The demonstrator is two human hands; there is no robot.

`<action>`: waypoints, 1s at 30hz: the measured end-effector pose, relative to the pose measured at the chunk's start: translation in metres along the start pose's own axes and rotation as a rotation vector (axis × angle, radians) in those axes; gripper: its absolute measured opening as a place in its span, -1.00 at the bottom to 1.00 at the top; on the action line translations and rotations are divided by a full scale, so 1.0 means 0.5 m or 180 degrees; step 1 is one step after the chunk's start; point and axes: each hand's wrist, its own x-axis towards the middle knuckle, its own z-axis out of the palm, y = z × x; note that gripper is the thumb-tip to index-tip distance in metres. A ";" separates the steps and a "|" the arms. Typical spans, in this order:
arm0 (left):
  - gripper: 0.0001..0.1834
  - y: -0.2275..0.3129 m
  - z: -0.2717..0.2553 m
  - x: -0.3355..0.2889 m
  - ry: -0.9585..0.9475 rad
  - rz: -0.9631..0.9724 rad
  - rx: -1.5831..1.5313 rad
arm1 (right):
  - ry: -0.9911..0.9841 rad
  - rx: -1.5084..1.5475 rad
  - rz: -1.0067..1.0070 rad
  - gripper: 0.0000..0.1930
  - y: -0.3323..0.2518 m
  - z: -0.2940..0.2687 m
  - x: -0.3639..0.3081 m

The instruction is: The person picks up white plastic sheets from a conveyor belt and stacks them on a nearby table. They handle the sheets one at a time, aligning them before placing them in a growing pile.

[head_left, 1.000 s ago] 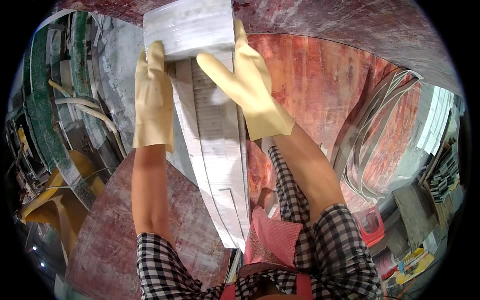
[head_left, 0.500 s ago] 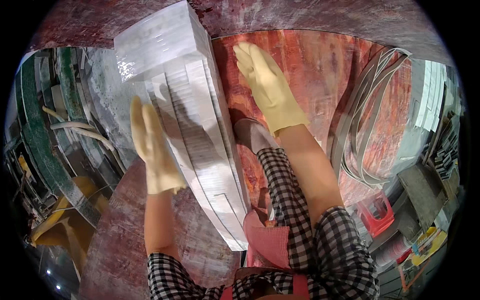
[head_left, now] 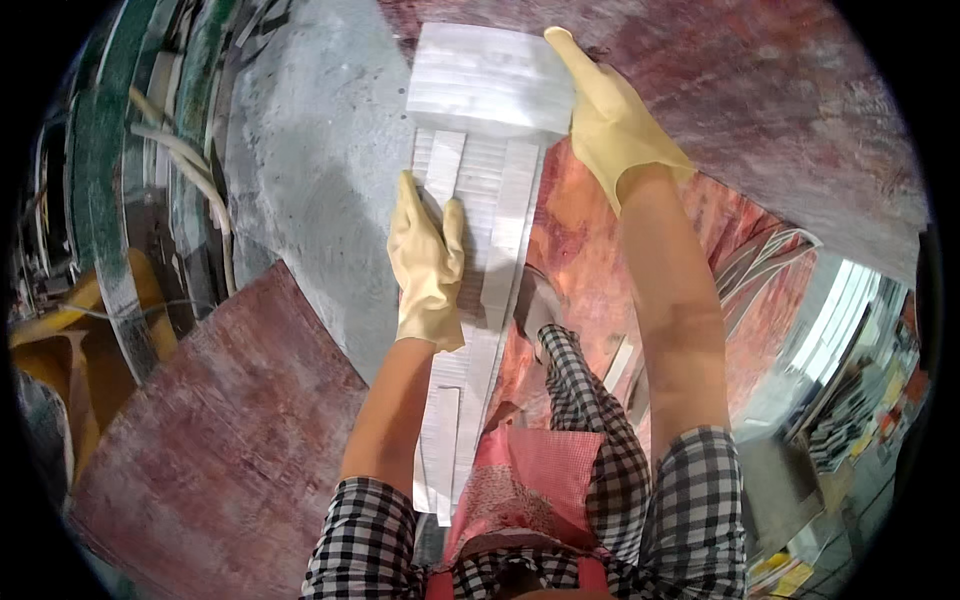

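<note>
A long white bundle (head_left: pixel 470 230) of stacked strips runs away from me over the red-stained boards. A shiny, pale wrapping (head_left: pixel 485 80) covers its far end, and loose white pieces lie along its top. My left hand (head_left: pixel 427 260), in a cream rubber glove, rests against the bundle's left side, fingers stretched forward and thumb apart over the top. Farther out, my right hand (head_left: pixel 612 115), gloved alike, lies along the right side of the wrapped end with its fingers extended. The undersides of both hands are hidden.
Coiled grey strips (head_left: pixel 760 260) lie on the red-stained surface (head_left: pixel 585 235) to the right. Green beams (head_left: pixel 105 190), a pale hose (head_left: pixel 190 165) and a yellow piece (head_left: pixel 75 350) stand at left. A shoe (head_left: pixel 540 300) is beside the bundle.
The bundle now points straighter ahead. My left hand has come against its left side, and my right hand has reached farther out to its wrapped end. The view has turned.
</note>
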 end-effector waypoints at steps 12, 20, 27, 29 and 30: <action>-0.45 -0.015 0.051 -0.010 0.0678 -0.0059 -0.1076 | -0.0338 0.0022 0.1953 -0.06 -0.092 0.037 0.015; -0.23 0.004 -0.015 -0.003 0.0337 0.0106 -0.0206 | -0.0203 0.0534 0.1933 -0.09 -0.042 0.034 0.036; -0.21 0.004 -0.006 -0.006 0.0407 0.0132 -0.0196 | -0.0359 -0.0505 0.1477 -0.04 -0.083 0.033 0.006; -0.21 0.004 -0.004 -0.005 0.0353 0.0095 -0.0200 | -0.0556 -0.0567 0.1510 -0.01 -0.094 0.027 0.002; -0.21 0.004 -0.003 -0.004 0.0383 0.0103 -0.0220 | -0.0551 -0.0582 0.1587 0.00 -0.095 0.024 0.004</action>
